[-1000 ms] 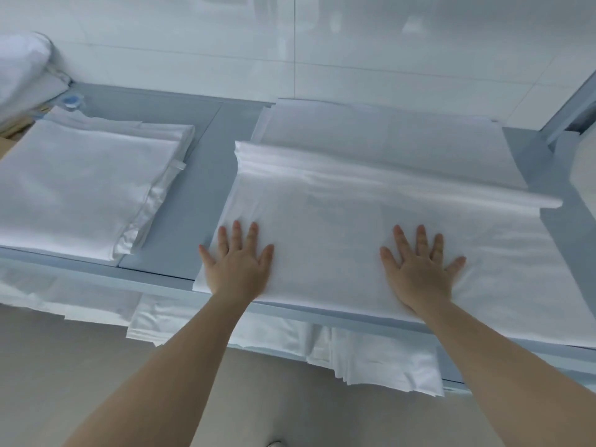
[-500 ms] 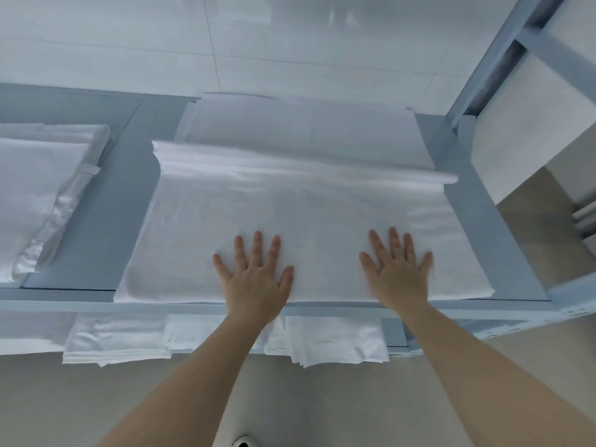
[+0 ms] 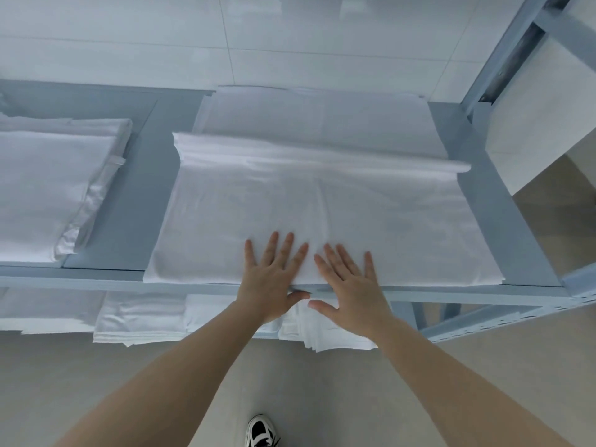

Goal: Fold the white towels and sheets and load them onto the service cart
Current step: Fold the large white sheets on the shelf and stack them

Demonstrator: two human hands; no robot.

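At far left a folded white stack [image 3: 48,188] lies on the blue-grey shelf [image 3: 135,201], its left side cut off by the frame edge. In the middle, the folded white sheet [image 3: 322,201] lies flat on the same shelf over another layer whose far part shows behind it. The left hand [image 3: 274,275] and right hand [image 3: 350,285] rest flat on its near edge, fingers spread and straight, thumbs hanging past the shelf lip. Below, more white linens [image 3: 142,317] sit on a lower tier, partly hidden by the arms. A black-and-white shoe [image 3: 259,432] is cropped at bottom.
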